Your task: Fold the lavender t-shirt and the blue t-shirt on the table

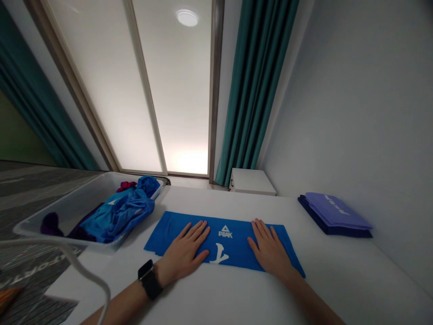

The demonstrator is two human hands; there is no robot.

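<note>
A blue garment (238, 246) with a white PEAK logo and a white character lies on the white table, folded into a wide flat band. My left hand (186, 250), with a black watch on its wrist, rests palm down on the left half of the cloth, fingers stretched out. On the right half my right hand (269, 248) lies flat too, its fingers a little apart. The printed logo shows between the two hands. Neither hand grasps the fabric.
A translucent plastic bin (72, 198) with crumpled blue, purple and red clothes (125, 207) stands at the left. Folded purple and navy clothes (338, 212) lie at the right by the wall. A white cabinet (253, 180) stands behind the table (216, 302). A pale cable (81, 268) curves at lower left.
</note>
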